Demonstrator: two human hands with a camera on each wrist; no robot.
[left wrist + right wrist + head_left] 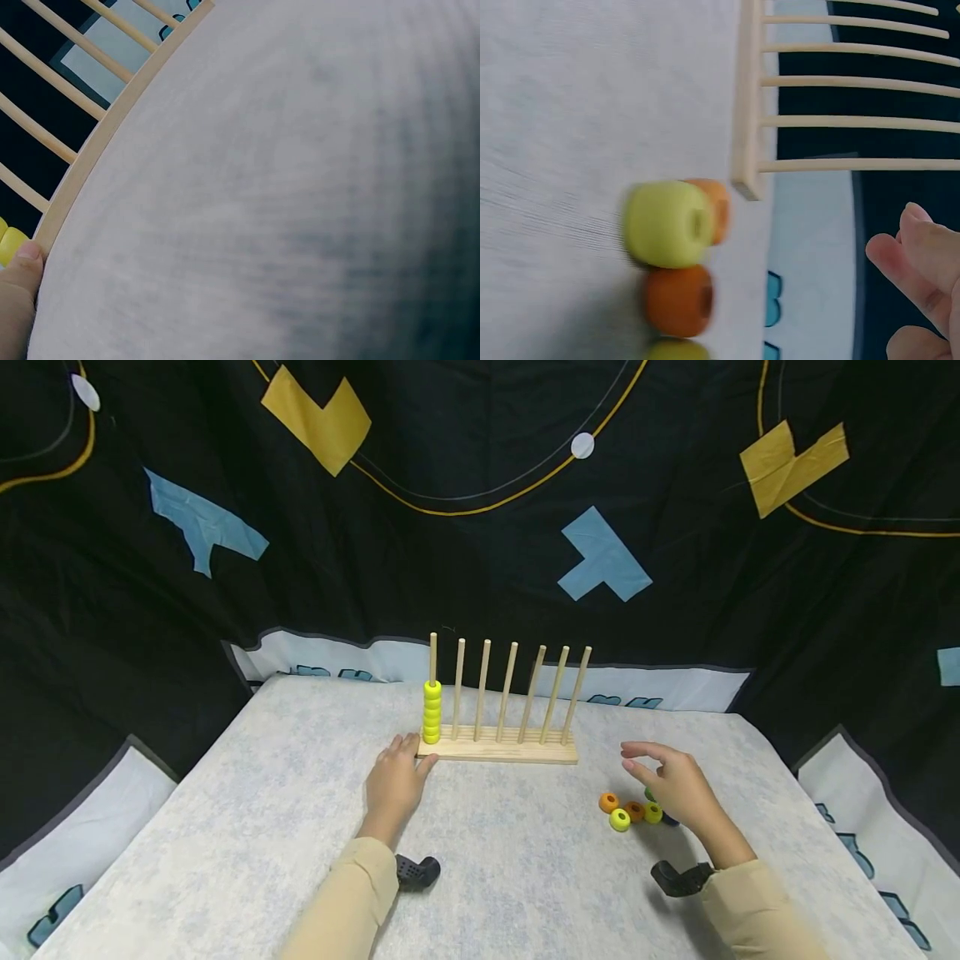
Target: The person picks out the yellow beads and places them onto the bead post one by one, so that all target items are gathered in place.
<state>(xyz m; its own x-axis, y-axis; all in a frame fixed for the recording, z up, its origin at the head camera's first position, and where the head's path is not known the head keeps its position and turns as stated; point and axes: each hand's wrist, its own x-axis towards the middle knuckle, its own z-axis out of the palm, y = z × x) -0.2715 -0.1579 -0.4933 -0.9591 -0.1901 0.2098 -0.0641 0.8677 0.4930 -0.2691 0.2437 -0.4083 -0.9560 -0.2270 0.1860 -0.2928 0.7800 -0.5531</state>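
A wooden peg stand (498, 752) has a row of upright pegs along its base. Yellow beads (432, 713) are stacked on its leftmost peg; the other pegs hold none. At the stand's left end, my left hand (395, 783) holds the base, its thumb (28, 259) on the front edge and its fingers by the end. My right hand (678, 785) hovers over loose beads on the right, thumb and forefinger apart, with nothing visible between them. Below it lie an orange bead (608, 802), a yellow bead (619, 820) and a darker orange bead (679, 301). A green bead (649, 794) is partly hidden.
Pale cloth covers the table (510, 860). A black curtain (465, 577) with tape pieces hangs behind it. Black wrist devices stick out by the left cuff (417, 873) and the right cuff (681, 878).
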